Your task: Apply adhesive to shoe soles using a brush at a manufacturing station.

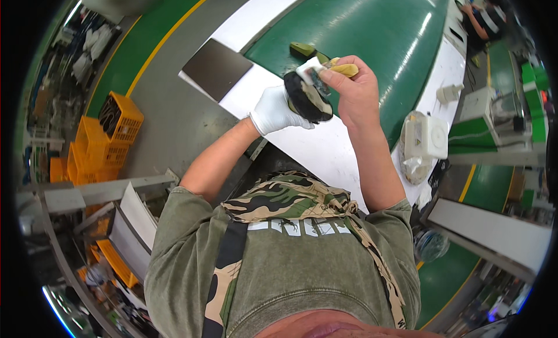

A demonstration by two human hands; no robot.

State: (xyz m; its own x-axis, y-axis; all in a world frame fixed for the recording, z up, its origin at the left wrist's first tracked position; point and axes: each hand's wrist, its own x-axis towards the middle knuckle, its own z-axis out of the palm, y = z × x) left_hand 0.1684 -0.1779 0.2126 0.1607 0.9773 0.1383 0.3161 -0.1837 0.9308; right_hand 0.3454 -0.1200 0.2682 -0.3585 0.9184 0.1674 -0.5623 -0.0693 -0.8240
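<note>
My left hand (271, 111), in a white glove, is closed around a dark shoe (301, 96) with a black rim and a paler, beige underside that faces my right hand. Pinched in the bare fingers of my right hand (359, 93) is a tool with a yellow handle (347, 70) and a white, pad-like end (310, 67). That white end is at the shoe's upper edge; whether it touches cannot be made out. Just beyond, an olive-green shoe-shaped piece (302, 49) lies on the green conveyor belt (349, 24).
A dark square plate (216, 69) rests on the white table edge (256, 88) at left. To the right stand a white container (427, 137) and a small pale bottle (449, 94). Yellow crates (102, 143) are stacked on the floor at left. Another person (487, 22) works at far right.
</note>
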